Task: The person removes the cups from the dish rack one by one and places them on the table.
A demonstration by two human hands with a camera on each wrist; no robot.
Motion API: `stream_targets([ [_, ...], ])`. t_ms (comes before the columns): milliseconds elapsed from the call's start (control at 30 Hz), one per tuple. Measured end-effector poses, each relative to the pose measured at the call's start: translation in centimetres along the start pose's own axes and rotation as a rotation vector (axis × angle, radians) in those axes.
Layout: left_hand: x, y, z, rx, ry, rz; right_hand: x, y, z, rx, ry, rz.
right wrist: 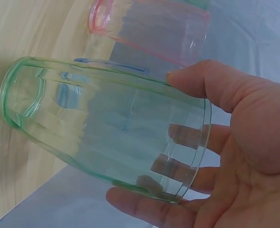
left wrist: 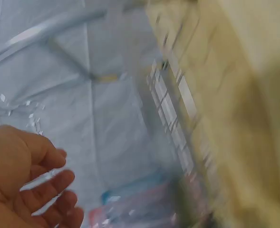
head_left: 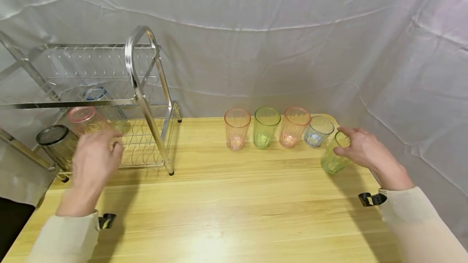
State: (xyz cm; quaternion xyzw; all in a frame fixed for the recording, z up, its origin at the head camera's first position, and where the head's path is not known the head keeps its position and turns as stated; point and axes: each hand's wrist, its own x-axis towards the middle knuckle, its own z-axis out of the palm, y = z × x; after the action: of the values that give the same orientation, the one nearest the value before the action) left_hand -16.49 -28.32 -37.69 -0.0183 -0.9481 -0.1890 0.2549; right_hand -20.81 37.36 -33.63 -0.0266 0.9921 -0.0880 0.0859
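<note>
Green glass (right wrist: 106,128), pinched near its rim between the thumb and fingers of the right hand (head_left: 363,149). Left of that hand, nearest first, on the table (head_left: 234,190): blue glass (head_left: 319,133), pink glass (head_left: 293,133), second green glass (head_left: 266,131), second pink glass (head_left: 236,133). Left hand (head_left: 95,157), fingers loosely bent and slightly apart, at the rack (head_left: 153,131); just beyond it, inside the rack, a pink tumbler (head_left: 87,120), then a blue tumbler (head_left: 112,111); to its left, a dark tumbler (head_left: 56,143).
</note>
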Motion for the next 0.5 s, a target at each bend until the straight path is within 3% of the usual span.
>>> stream_targets([
  [67,0.8,-0.6,-1.1,0.051,0.05,0.0,0.0,0.0,0.0,0.001,0.004,0.003],
  [133,1.5,-1.2,-2.3,0.092,0.05,-0.036,-0.1,0.0,0.1,0.004,0.006,0.005],
  [300,2.2,-3.2,-4.9,0.161,-0.102,-0.203,-0.1,-0.2,0.2,0.011,0.011,0.008],
  [500,3.0,-5.4,-6.2,0.264,-0.293,-0.356,0.0,-0.3,0.2,0.015,0.011,0.014],
])
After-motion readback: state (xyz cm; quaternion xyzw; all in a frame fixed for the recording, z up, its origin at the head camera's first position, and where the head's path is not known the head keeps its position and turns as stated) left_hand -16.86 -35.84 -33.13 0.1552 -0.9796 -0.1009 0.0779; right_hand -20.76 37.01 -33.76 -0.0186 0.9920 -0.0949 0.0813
